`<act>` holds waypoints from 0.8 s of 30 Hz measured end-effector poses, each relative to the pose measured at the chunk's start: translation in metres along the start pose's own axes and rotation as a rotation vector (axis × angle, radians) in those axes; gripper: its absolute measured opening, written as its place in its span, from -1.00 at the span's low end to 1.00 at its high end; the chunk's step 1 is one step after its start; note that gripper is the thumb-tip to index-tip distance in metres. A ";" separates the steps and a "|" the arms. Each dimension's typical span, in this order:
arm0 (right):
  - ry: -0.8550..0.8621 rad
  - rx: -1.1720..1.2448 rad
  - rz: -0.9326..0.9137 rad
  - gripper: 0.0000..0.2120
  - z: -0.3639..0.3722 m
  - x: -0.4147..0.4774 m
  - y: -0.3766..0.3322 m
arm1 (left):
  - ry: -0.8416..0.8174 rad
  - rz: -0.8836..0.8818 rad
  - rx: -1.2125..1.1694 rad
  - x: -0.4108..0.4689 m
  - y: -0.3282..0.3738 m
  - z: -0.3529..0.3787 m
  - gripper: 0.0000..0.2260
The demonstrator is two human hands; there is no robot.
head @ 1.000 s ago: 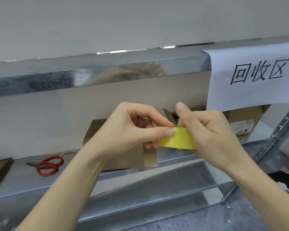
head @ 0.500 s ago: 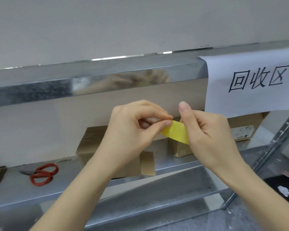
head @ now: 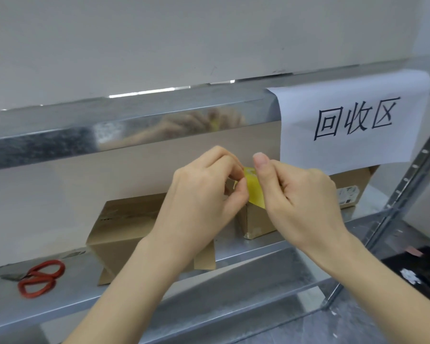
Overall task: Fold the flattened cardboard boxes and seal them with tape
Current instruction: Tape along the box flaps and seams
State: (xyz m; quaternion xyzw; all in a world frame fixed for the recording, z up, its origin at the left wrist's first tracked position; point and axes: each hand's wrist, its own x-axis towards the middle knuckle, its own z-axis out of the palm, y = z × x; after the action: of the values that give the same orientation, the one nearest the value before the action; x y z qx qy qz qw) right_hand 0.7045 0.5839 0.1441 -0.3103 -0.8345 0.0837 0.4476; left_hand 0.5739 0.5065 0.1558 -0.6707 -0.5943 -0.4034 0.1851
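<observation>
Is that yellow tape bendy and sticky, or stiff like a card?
Probably bendy: the yellow tape curves between the left hand and the right hand, which pinch it. It looks thin, so likely very light. It may cling to fingers, being tape, though stickiness doesn't show.

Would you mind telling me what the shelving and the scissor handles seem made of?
The shelving looks like galvanised steel: grey, mottled, shiny enough to show blurred reflections. The scissor handles look like red plastic, smooth; coated metal is possible.

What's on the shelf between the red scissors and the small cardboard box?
The larger cardboard box, partly behind the left hand, in the head view.
</observation>
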 end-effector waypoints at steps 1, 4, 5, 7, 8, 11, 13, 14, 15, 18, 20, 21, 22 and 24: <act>0.005 0.013 -0.003 -0.53 -0.001 0.001 0.002 | -0.005 0.014 0.010 0.003 0.000 0.001 -0.91; 0.017 0.061 0.006 -0.51 -0.003 0.001 0.005 | -0.011 0.048 0.053 0.009 0.002 0.004 -0.91; 0.016 0.078 0.020 -0.50 -0.003 0.001 0.006 | -0.002 0.049 0.052 0.009 0.002 0.005 -0.92; 0.012 0.102 0.041 -0.51 -0.005 0.000 0.008 | 0.026 0.019 0.018 0.010 0.001 0.007 -0.94; 0.010 0.120 0.052 -0.51 -0.007 -0.001 0.009 | 0.046 -0.009 -0.005 0.009 0.001 0.008 -0.95; 0.005 0.180 0.092 -0.50 -0.011 -0.001 0.012 | 0.126 -0.139 -0.137 0.008 0.001 0.011 -0.98; 0.012 0.182 0.099 -0.50 -0.013 -0.001 0.014 | 0.128 -0.266 -0.284 0.007 0.006 0.012 -0.97; 0.017 0.176 0.099 -0.50 -0.014 -0.001 0.015 | 0.106 -0.315 -0.346 0.006 0.008 0.012 -0.94; 0.022 0.168 0.095 -0.50 -0.015 -0.001 0.016 | 0.080 -0.346 -0.391 0.005 0.011 0.012 -0.91; 0.036 0.146 0.072 -0.52 -0.017 -0.002 0.017 | 0.059 -0.405 -0.470 0.005 0.017 0.017 -0.84; 0.038 0.159 0.071 -0.53 -0.018 -0.002 0.017 | 0.093 -0.461 -0.546 0.005 0.018 0.020 -0.91; 0.039 0.167 0.071 -0.53 -0.019 -0.002 0.018 | 0.109 -0.472 -0.569 0.004 0.019 0.022 -0.95; 0.040 0.168 0.070 -0.53 -0.019 -0.003 0.019 | 0.124 -0.466 -0.569 0.003 0.020 0.024 -0.97; 0.042 0.159 0.065 -0.53 -0.021 -0.004 0.020 | 0.155 -0.405 -0.519 0.001 0.025 0.027 -0.97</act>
State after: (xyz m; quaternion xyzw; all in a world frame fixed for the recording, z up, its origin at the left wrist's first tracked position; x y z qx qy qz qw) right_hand 0.7322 0.5947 0.1449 -0.3025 -0.8051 0.1575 0.4852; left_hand 0.6057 0.5214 0.1463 -0.5313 -0.5770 -0.6196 -0.0311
